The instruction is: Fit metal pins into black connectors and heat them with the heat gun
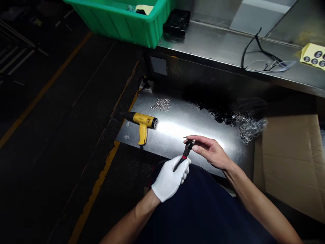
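Note:
My left hand [170,179], in a white glove, is closed around the handles of a pair of pliers [181,162] with black and red grips. The jaws point up and to the right, at a small black part with a shiny metal piece [193,142]. Bare and ungloved, my right hand [208,150] pinches that small part between thumb and fingers. Whether the jaws grip the part cannot be made out. Both hands are over the near edge of the metal table [162,138]. To their left lies a yellow heat gun [143,123].
Small silver pieces [161,104] lie at the table's back left. Black parts [223,117] and a clear bag of metal pieces [250,130] lie at right, by a cardboard box [291,156]. A shelf above holds a green bin [122,23], glasses [269,64] and a sticker sheet [315,56].

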Available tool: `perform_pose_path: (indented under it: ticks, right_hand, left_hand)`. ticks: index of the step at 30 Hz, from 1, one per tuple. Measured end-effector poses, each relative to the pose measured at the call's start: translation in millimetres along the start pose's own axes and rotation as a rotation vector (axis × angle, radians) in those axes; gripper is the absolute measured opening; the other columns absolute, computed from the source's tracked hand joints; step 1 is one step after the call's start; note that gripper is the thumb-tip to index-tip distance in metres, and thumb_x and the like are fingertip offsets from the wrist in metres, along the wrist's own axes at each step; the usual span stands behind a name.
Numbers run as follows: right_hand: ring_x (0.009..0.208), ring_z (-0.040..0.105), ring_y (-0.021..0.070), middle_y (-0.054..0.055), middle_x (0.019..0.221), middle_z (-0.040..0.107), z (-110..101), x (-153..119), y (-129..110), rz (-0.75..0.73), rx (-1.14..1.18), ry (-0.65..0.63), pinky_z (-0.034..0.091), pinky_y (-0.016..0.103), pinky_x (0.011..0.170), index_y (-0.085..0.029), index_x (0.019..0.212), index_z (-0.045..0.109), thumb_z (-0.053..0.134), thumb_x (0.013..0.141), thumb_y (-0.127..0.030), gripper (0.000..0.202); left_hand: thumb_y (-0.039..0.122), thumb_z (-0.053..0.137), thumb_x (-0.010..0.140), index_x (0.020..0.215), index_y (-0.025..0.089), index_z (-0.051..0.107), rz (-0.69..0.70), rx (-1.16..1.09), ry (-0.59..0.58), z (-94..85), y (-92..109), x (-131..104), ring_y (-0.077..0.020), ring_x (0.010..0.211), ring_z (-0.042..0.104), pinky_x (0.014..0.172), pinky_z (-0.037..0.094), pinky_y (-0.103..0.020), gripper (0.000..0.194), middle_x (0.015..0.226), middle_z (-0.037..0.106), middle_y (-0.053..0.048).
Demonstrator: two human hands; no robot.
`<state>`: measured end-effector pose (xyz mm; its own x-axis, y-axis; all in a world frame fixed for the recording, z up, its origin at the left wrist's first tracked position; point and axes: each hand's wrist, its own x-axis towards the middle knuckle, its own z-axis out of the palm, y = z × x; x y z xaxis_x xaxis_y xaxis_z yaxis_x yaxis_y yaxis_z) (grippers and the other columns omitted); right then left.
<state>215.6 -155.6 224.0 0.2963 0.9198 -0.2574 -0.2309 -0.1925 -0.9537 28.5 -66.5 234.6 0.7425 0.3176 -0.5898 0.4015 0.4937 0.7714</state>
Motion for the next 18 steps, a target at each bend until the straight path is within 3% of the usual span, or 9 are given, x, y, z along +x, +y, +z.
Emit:
perform_pose_path:
  ticks: [4,11,14,16,18]
  right_hand:
    - [0.122,0.068,0.0237,0.003,0.129,0.075,10.9,11.0,0.8,0.003,-0.036,-0.045,0.051,0.043,0.112,-0.033,0.131,0.072,0.076,0.094,-0.033,0.037]
    - [0.121,0.068,0.0256,0.005,0.13,0.074,48.1,46.1,1.1,0.056,-0.066,-0.194,0.05,0.043,0.112,-0.032,0.131,0.072,0.078,0.092,-0.037,0.039]
    - [0.122,0.067,0.0276,0.007,0.131,0.073,75.3,79.6,16.9,0.101,-0.047,-0.229,0.051,0.045,0.11,-0.029,0.132,0.071,0.072,0.094,-0.052,0.044]
    - [0.12,0.068,0.0279,0.011,0.132,0.072,96.2,109.2,37.5,0.151,-0.049,-0.183,0.055,0.048,0.104,-0.025,0.133,0.068,0.054,0.1,-0.064,0.053]
    - [0.11,0.071,0.026,0.013,0.126,0.072,118.9,140.1,60.0,0.21,-0.098,-0.104,0.059,0.048,0.095,-0.019,0.13,0.066,0.045,0.104,-0.063,0.055]
  left_hand:
    - [0.047,0.054,0.1,0.098,0.018,0.062,0.009,-0.05,0.09,-4.3,-13.0,-3.7,-0.0109,0.06,0.052,0.053,0.042,-0.023,0.03,0.075,0.057,0.0]
    - [0.042,0.055,0.098,0.091,0.017,0.061,0.022,-0.149,0.241,-33.3,-23.2,-17.9,-0.0099,0.054,0.05,0.047,0.038,-0.021,0.028,0.071,0.058,0.0]
    - [0.045,0.056,0.098,0.09,0.016,0.06,0.067,-0.231,0.314,-55.2,-29.7,-23.6,-0.0098,0.054,0.05,0.047,0.037,-0.021,0.03,0.072,0.058,0.0]
    - [0.048,0.058,0.098,0.089,0.016,0.061,0.11,-0.291,0.381,-76.9,-36.8,-25.7,-0.0102,0.055,0.052,0.047,0.039,-0.021,0.032,0.072,0.06,0.0]
    - [0.051,0.061,0.096,0.088,0.016,0.061,0.145,-0.361,0.472,-101.9,-45.6,-26.0,-0.0106,0.055,0.053,0.048,0.041,-0.023,0.036,0.075,0.063,-0.002]
